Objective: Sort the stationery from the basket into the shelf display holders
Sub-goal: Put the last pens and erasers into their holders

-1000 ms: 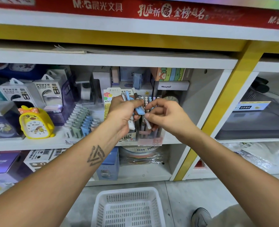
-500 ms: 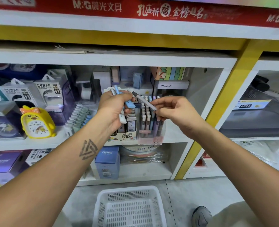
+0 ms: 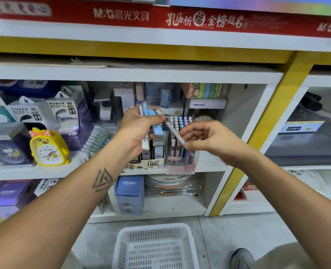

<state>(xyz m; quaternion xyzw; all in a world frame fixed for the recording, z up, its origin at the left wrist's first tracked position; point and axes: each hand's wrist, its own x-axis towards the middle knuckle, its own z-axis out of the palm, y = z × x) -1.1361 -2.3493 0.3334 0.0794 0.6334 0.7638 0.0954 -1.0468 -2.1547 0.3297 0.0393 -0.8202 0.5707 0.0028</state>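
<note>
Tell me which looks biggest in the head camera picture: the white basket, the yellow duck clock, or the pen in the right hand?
1. white basket, though it sits nearest the camera, which inflates it.
2. yellow duck clock.
3. pen, thin, pinched by the right hand and also touching the left hand.

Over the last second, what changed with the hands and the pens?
The right hand drew one white pen out of the bundle in the left hand and now pinches its lower end, angled above the clear pen holder. The left hand rose slightly. Its grip on the remaining blue and white pens is unchanged, and the white basket stays on the floor.
</note>
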